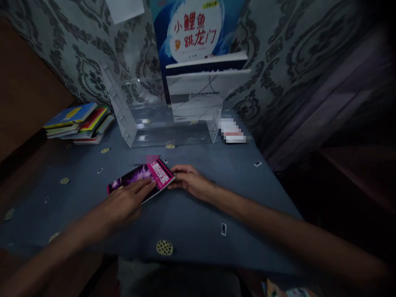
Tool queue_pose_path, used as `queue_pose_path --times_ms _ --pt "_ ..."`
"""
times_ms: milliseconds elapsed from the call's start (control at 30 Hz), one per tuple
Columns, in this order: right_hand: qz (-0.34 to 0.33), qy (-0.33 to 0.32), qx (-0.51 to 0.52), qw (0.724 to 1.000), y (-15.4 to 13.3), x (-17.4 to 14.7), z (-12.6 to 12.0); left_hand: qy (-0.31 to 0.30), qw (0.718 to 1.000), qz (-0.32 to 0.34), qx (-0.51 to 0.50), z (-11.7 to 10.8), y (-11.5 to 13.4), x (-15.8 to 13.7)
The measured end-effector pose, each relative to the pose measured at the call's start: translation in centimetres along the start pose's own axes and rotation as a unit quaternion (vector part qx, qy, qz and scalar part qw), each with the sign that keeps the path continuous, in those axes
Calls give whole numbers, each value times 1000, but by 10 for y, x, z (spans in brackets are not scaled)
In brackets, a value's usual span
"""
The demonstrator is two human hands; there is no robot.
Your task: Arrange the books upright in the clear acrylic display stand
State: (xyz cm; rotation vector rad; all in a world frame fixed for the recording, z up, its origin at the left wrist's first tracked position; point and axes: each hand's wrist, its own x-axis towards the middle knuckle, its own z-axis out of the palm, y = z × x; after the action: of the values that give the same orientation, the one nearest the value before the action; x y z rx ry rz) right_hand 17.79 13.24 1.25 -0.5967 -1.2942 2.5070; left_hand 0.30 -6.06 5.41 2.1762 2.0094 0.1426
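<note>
A small book (139,176) with a black, purple and pink cover lies slanted on the blue tablecloth, cover up. My left hand (126,200) rests across the cover with its fingers stretched out flat; its thumb is hard to make out. At the book's right end, my right hand (188,181) has its fingers curled and pinches the corner. Behind the book stands a clear acrylic rack (125,128). It holds upright books, among them a white-covered book (198,99) and a tall blue picture book (192,29).
Several stacked books (74,121) lie at the table's back left. A pixelated white item (233,131) sits right of the rack. Patterned wallpaper (272,53) rises behind the table (198,251). Colourful packaging (287,291) shows below the front edge at lower right.
</note>
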Motion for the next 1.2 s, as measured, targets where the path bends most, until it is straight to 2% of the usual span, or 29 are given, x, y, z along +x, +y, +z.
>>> queue_pose_path --times_ms 67,133,300,433,567,700,833,967,1100,1200 --pt "-20 50 -50 997 -4 -1 -7 -8 998 -12 60 18 -7 -7" --pt "-46 71 -119 989 -7 -4 -11 -6 995 -7 94 27 -9 -13" --pt "-79 51 -248 964 -9 -9 -7 -5 996 -3 86 20 1 -12" --pt "-92 34 -266 959 -7 -11 -3 18 996 -35 86 18 17 4" --pt "-107 32 -266 958 -5 -10 -4 63 991 -40 108 22 33 27" --pt "-122 31 -263 957 -3 -9 -6 117 980 -17 159 27 41 41" --pt "-144 12 -273 951 -2 -11 -8 188 963 24 190 31 42 44" --pt "-186 15 -357 915 -2 -17 -12 235 950 55 200 32 43 42" --pt "-244 2 -444 862 -1 -25 -18 247 948 58 192 31 44 43" --pt "-273 -5 -470 839 -1 -31 -23 251 949 65 182 29 44 43"
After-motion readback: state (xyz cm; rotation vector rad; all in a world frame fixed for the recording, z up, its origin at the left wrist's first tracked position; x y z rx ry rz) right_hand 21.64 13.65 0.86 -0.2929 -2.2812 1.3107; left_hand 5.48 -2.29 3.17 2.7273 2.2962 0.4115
